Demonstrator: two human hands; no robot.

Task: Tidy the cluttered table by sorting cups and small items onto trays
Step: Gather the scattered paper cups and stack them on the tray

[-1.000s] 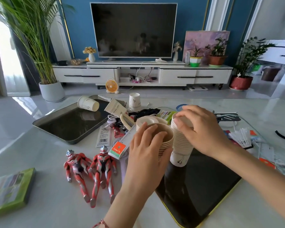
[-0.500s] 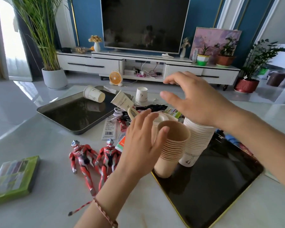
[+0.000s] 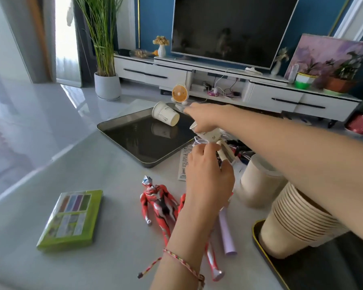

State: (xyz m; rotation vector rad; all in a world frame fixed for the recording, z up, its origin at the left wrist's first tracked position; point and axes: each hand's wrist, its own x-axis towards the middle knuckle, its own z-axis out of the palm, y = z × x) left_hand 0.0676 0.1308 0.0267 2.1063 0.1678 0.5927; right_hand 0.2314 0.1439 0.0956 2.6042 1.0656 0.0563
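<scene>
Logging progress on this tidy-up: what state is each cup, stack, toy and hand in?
White cup: on its side, on grey tray.
Brown cup stack: upright, on dark tray.
Toy figure: lying face up.
Right hand: fingers extended toward white cup.
Left hand: fingers curled, grip unclear.

The pale table carries a steel tray at twelve o'clock, a green box at eight, red figures and a lilac tube at six, a beige cup at three, and a black tray at four.
</scene>
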